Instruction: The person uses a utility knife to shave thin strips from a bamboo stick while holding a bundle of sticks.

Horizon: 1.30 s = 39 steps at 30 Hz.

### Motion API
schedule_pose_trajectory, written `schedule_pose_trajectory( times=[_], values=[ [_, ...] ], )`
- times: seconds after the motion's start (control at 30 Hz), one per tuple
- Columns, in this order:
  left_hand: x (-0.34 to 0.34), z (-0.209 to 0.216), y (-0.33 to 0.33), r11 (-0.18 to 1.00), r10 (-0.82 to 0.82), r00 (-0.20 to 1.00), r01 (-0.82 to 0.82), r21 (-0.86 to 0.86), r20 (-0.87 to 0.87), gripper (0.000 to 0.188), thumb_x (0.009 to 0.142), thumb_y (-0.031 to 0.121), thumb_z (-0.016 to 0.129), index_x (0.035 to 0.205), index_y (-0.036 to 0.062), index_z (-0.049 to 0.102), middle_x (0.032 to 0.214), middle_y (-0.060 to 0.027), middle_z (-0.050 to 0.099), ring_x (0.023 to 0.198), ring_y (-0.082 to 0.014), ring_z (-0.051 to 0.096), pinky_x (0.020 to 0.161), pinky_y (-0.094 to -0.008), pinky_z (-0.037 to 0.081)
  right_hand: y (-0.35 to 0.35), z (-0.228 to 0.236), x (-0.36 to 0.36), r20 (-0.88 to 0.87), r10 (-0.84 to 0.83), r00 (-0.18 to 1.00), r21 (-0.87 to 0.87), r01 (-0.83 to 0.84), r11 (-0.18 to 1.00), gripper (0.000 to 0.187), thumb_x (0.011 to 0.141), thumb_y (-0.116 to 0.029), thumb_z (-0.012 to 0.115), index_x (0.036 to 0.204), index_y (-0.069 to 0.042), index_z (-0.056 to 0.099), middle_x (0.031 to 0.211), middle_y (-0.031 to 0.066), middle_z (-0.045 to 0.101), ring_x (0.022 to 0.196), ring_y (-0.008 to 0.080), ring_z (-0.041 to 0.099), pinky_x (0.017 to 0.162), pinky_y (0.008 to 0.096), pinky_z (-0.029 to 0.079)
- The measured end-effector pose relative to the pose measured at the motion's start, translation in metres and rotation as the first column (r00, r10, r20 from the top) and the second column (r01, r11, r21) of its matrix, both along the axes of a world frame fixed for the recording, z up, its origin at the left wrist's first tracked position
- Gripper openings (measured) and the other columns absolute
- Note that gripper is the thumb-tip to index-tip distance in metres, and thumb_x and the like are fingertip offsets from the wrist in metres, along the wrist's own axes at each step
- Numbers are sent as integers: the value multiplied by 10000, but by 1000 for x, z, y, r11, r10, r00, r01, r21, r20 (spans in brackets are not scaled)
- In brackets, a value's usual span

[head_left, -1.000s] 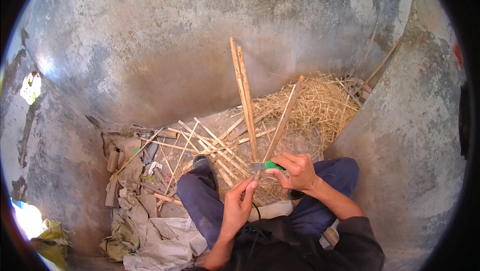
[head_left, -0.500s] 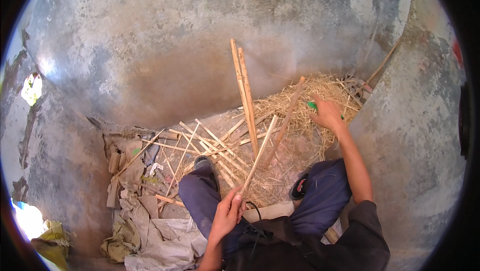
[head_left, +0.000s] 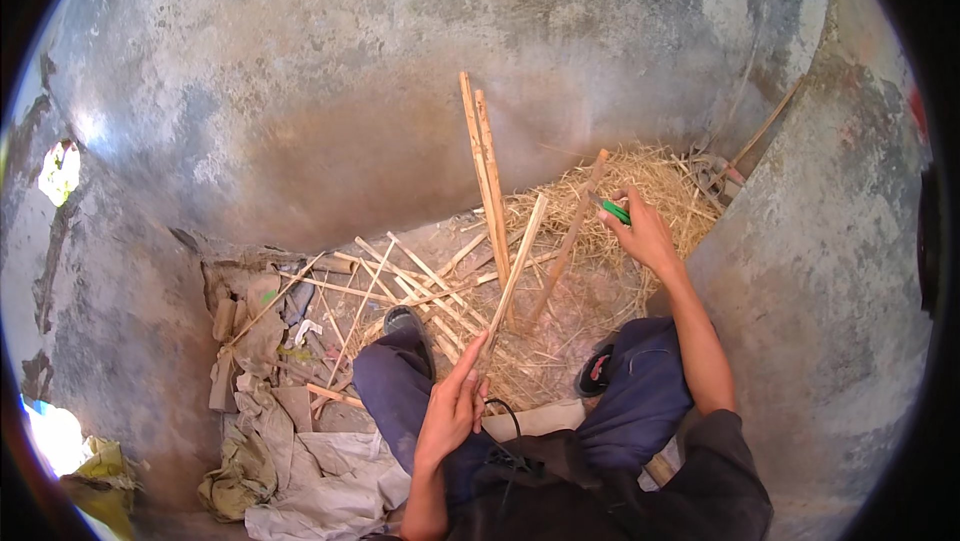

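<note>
My left hand [head_left: 452, 411] grips the lower end of a pale split-wood strip [head_left: 518, 266], its index finger stretched along the side. From my lap the strip slants up and away to the right. Over the straw at the right, my right hand [head_left: 648, 236] is closed around a small green-handled knife [head_left: 615, 211]. Its short greyish blade points left, apart from the strip and close to a brown stick [head_left: 570, 241] standing at a slant. Beyond the held strip, two taller wooden strips [head_left: 490, 181] lean on the wall.
Several thin strips [head_left: 425, 286] lie crossed on the floor ahead of my left foot. Straw [head_left: 645, 176] is heaped against the far wall [head_left: 380, 91]. Crumpled pale sacking [head_left: 330, 481] and rubble [head_left: 230, 321] lie at the left. Curved walls stand close on both sides.
The left hand has shifted up slightly and straightened its index finger, and the strip's tip has risen. My right hand has turned, so more of the green knife shows.
</note>
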<state>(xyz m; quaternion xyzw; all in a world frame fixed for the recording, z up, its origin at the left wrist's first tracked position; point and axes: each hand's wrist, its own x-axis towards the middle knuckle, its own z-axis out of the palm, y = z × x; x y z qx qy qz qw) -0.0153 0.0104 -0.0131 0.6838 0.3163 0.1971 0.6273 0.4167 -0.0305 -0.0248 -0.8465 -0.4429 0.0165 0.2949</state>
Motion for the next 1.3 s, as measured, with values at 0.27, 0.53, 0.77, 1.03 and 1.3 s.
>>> schedule_pose_trajectory(
  times=[0.27,0.53,0.77,1.03,1.3],
  values=[
    [5,16,-2,974,-32,995,52,-220,95,539,1225,172,413,1758,232,368,895,-18,572,597,-48,470,541,-238,483,-13,34,-73,-128,349,928,478,-250,842,408,1117,-414,638,1132,-10,692,766,89,647,654,203,584,595,378,428],
    [6,18,-7,933,11,979,63,-355,204,430,1219,255,488,1595,60,562,883,12,573,634,-36,449,546,-217,407,-44,38,-153,-91,506,858,500,-400,768,302,1040,-284,774,1145,-2,739,867,144,731,722,284,726,671,384,551],
    [10,13,-9,964,83,985,-41,-264,150,357,1120,213,722,1399,-10,712,803,87,591,692,8,469,582,-204,347,-54,42,-172,162,509,845,407,-527,746,277,973,-301,841,1063,-49,772,872,95,739,681,282,743,592,380,558],
    [28,10,-18,929,176,963,-232,289,205,236,1046,17,771,1249,-90,713,956,-9,674,814,-4,557,664,-194,427,-58,42,-190,250,527,812,399,-582,708,288,925,-332,875,1041,-82,790,818,53,724,640,258,732,552,370,543],
    [29,20,-21,904,193,970,-235,356,150,246,1037,24,785,1229,-117,723,1015,-46,706,867,-38,601,715,-205,478,-56,45,-186,335,451,827,421,-560,714,294,896,-343,894,1009,-86,806,788,41,719,616,241,712,543,357,529]
  ],
)
